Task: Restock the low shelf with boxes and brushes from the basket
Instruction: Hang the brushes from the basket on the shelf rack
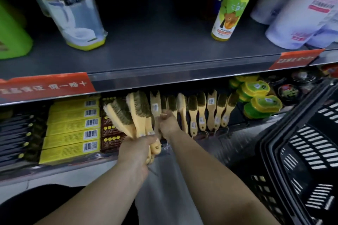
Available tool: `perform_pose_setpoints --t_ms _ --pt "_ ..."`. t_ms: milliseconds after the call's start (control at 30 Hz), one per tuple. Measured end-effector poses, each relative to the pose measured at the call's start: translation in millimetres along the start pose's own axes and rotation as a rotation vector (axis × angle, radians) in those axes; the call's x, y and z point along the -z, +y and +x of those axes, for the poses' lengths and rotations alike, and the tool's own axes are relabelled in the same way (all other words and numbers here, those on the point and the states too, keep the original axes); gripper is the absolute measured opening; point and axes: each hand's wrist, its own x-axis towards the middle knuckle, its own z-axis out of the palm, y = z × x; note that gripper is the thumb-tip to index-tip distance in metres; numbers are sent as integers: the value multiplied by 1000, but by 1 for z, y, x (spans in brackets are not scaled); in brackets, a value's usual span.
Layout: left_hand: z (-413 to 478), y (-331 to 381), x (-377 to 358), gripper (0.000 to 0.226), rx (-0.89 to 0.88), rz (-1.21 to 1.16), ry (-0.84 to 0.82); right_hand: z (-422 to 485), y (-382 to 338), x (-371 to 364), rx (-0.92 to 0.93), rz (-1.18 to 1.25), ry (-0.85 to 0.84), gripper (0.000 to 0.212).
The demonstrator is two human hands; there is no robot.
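My left hand [136, 152] grips a bunch of wooden brushes [134, 113] by their handles, bristle heads fanned up in front of the low shelf [243, 127]. My right hand [169, 123] reaches into that shelf, fingers curled round the handle of a single wooden brush [156, 105] standing at the left end of the brush row. Several more brushes [210, 111] stand in that row to the right. Yellow boxes [73, 129] are stacked on the shelf to the left, with brown boxes [109, 133] beside them. The black basket [301, 160] sits at the lower right.
Green and yellow round tins [259, 97] are piled right of the brushes, dark tins [289, 91] beyond. Black packs [16, 133] fill the far left. The upper shelf [155, 49] carries a toilet-cleaner pack [73, 11], a yellow spray can [232, 5] and white bottles [301, 11].
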Motion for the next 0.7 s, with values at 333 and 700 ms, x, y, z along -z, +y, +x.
perform_pose_setpoints --t_ms 333,700 --pt "16 3 -5 35 -62 -54 70 6 13 -1 107 -162 16 26" --pt "16 -1 -19 33 -57 -11 -51 -52 -2 41 -9 501 -344 3"
